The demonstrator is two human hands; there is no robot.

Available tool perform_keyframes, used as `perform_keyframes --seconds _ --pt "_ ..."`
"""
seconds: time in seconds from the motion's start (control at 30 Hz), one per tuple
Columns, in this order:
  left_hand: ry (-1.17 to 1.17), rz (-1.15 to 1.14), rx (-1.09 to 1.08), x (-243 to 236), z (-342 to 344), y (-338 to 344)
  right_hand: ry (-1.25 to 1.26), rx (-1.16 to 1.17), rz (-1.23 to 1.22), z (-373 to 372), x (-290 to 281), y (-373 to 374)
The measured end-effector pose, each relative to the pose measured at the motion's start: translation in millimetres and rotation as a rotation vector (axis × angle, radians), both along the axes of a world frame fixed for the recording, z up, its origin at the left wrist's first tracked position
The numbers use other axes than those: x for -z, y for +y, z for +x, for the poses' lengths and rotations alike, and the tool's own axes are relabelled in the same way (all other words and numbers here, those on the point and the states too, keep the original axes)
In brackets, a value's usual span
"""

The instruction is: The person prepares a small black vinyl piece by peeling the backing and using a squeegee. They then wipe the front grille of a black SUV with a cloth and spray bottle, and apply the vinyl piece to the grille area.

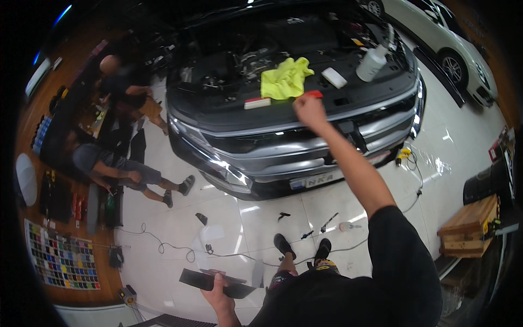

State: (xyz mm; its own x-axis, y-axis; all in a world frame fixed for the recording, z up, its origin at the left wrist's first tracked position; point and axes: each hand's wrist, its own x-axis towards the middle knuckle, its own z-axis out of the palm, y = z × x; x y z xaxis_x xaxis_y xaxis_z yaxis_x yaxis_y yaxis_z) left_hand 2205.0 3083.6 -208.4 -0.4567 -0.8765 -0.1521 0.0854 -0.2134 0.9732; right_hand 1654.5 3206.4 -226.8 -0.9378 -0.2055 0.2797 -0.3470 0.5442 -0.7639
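My left hand [218, 298] is low in the view, closed on a dark flat panel [195, 279]. A thin pointed piece lies along the panel's top by my thumb; its kind is unclear. My right arm reaches forward over the front of a dark car with its hood up. The right hand [310, 113] is closed on a small red flat tool [314, 94], mostly hidden by the fingers. Just beyond it a crumpled yellow-green cloth [286, 79] rests on the car's front cover. Left of the hand is a red and white squeegee-like block [257, 103]. To the right lies a white block [334, 78].
A white spray bottle [372, 64] stands at the right of the engine bay. Cables [229, 255] and small dark parts [201, 218] lie on the floor. Two people [117, 163] are at the left. At the right are a wooden crate [468, 228] and a white car [455, 49].
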Motion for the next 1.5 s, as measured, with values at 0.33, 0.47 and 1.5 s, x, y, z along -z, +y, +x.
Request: perform_keyframes --seconds 0.33,0.47,1.5 --pt "-0.045 -0.053 0.011 5.3 -15.8 -81.7 0.405 0.38 -0.087 -176.3 -9.0 -43.6" --pt "-0.092 -0.036 0.057 5.3 -35.4 -106.2 0.296 0.187 -0.82 -133.6 -58.2 -32.6" --pt "0.17 0.018 0.49 7.1 -121.0 -135.7 -0.094 0.487 -0.453 200.5 109.4 -60.1"
